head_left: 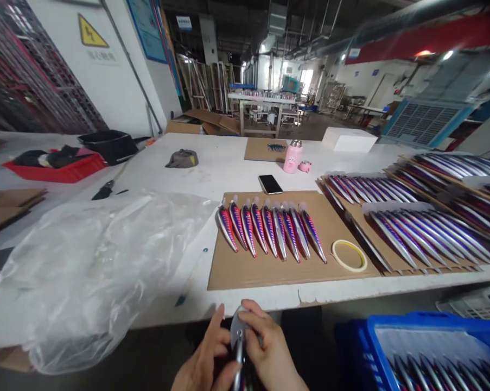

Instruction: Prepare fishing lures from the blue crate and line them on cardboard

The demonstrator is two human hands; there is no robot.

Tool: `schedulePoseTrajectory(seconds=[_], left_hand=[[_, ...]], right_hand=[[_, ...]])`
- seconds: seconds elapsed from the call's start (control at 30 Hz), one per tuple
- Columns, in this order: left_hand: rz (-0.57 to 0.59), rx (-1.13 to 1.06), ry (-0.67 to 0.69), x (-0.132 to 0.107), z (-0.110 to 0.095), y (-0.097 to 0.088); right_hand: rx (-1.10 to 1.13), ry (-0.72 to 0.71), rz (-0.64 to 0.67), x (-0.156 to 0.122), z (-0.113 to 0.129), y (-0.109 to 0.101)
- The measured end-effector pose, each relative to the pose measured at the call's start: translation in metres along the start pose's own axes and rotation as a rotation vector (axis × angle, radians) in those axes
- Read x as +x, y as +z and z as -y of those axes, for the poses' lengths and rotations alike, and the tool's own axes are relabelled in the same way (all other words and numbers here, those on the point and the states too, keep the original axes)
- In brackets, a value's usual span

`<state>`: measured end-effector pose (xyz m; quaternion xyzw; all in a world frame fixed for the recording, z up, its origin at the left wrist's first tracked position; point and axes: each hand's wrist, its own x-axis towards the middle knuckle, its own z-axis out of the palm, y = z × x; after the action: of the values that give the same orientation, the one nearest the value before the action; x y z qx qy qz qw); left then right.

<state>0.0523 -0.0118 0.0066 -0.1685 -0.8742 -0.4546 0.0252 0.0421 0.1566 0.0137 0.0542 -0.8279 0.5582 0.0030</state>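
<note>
At the table's near edge, low in the head view, I hold a silvery fishing lure (239, 358) with a clear lip at its upper end. My right hand (271, 347) pinches the lip and head between thumb and fingers. My left hand (208, 355) is closed on the body from the other side, its index finger stretched out; the lower body is hidden by the hands and frame edge. Beyond them, several purple, pink and silver lures (268, 228) lie in a row on a cardboard sheet (245, 277), beside a roll of tape (349, 256).
Cardboard layers of lures (399, 239) are stacked at right, above a blue crate (370, 347) holding more. Clear plastic sheeting (98, 260) covers the left. Further back are a phone (270, 184), pink bottle (292, 157), cap (182, 158) and red tray (57, 169).
</note>
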Motion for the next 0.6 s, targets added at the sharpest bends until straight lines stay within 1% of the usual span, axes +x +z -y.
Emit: schedulePoseTrajectory(seconds=[0.07,0.1,0.13,0.2,0.27,0.33,0.37,0.43,0.47,0.6], left_hand=[[-0.048,0.134,0.075,0.016,-0.003,-0.014],[-0.033,0.179,0.113,0.024,-0.005,-0.019],[0.011,0.206,0.147,0.032,-0.008,-0.023],[0.151,0.214,0.188,0.045,-0.014,-0.027],[0.279,0.200,0.167,0.055,-0.021,-0.029],[0.357,0.164,0.124,0.060,-0.027,-0.030],[0.376,0.137,0.102,0.061,-0.028,-0.031],[0.378,0.073,0.061,0.060,-0.025,-0.030],[0.355,0.042,0.046,0.057,-0.021,-0.028],[0.165,-0.054,0.023,0.040,0.001,-0.015]], right_hand=[[-0.009,-0.029,0.016,0.000,0.003,0.000],[-0.010,-0.054,0.031,0.001,0.005,-0.001],[-0.007,-0.081,0.049,0.002,0.008,-0.002],[0.013,-0.133,0.083,0.004,0.013,-0.005],[0.039,-0.163,0.102,0.007,0.017,-0.009],[0.049,-0.163,0.108,0.009,0.021,-0.013],[0.045,-0.152,0.113,0.010,0.023,-0.014],[0.034,-0.123,0.127,0.013,0.024,-0.016],[0.031,-0.111,0.130,0.014,0.024,-0.017],[-0.006,-0.108,0.091,0.016,0.019,-0.014]])
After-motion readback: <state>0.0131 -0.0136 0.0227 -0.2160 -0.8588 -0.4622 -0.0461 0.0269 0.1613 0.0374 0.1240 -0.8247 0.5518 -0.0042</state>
